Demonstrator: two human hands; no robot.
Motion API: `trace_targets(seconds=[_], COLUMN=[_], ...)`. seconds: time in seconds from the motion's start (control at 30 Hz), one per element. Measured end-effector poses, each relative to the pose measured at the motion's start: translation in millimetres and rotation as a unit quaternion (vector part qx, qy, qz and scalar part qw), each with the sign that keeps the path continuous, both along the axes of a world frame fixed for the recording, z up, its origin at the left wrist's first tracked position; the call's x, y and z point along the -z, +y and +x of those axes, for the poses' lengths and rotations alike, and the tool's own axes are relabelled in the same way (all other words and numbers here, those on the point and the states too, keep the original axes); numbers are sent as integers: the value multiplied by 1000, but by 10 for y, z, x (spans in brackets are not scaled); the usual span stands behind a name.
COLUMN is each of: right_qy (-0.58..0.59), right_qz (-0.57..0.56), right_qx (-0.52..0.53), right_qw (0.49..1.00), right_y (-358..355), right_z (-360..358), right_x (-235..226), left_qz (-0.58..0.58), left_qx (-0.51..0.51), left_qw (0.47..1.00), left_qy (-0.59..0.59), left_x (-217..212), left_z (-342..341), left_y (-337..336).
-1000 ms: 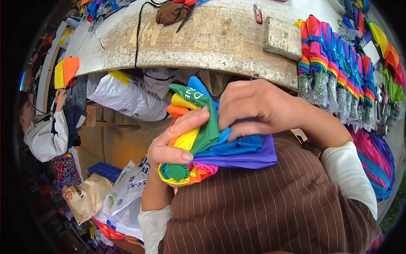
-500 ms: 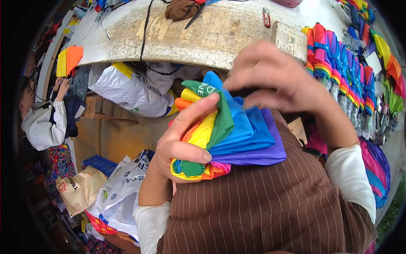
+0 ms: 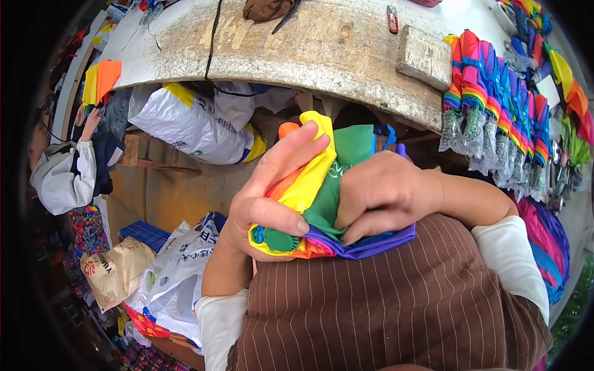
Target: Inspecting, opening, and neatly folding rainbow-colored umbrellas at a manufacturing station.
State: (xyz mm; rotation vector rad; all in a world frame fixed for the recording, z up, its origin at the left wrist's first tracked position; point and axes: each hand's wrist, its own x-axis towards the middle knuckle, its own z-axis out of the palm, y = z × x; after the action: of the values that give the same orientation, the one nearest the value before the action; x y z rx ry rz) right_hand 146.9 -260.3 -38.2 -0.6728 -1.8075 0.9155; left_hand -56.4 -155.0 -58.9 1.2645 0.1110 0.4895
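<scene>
A rainbow-coloured umbrella (image 3: pixel 326 195) with loose, folded panels is held at my waist, against my brown striped apron. My left hand (image 3: pixel 257 198) wraps it from the left side, with the thumb across the yellow folds and fingers over the top. Below that thumb sits a round green ribbed end piece (image 3: pixel 281 240). My right hand (image 3: pixel 388 191) has its fingers curled and pressed down on the green panel, pinching cloth near the purple lower edge. The blue panels are mostly hidden behind this hand.
A worn workbench (image 3: pixel 297 55) curves ahead, bearing red-handled thread snips (image 3: pixel 392 20) and a whitish block (image 3: pixel 424 57). Bundled rainbow umbrellas (image 3: pixel 473 80) lie at its right. Stuffed white sacks (image 3: pixel 185 123) and bags (image 3: pixel 176 266) stand left. Another person (image 3: pixel 65 179) handles orange-yellow cloth (image 3: pixel 102 82) there.
My right hand has come down and left from above the umbrella onto its green panel, fingers closing on the cloth. The blue panels have been pushed down. My left hand keeps its hold.
</scene>
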Motion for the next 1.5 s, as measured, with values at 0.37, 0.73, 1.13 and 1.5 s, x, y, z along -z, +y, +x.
trace_targets(seconds=[0.37, 0.73, 1.13, 1.5], right_qy=[-62, -96, -181, 110], right_qz=[-8, 115, 76, -131], right_qx=[127, 166, 125, 161], right_qw=[990, 975, 973, 972], right_y=[66, 68, 72, 1069], right_z=[-97, -95, -9, 796], right_x=[-25, -119, -253, -774], left_qz=[46, 76, 132, 83], left_qx=[7, 27, 47, 17], left_qw=[998, 995, 983, 977], left_qy=[-30, -65, -115, -196], left_x=[-20, -12, -63, -840], left_z=[-22, -15, 146, 574], left_y=[-70, -105, -50, 516])
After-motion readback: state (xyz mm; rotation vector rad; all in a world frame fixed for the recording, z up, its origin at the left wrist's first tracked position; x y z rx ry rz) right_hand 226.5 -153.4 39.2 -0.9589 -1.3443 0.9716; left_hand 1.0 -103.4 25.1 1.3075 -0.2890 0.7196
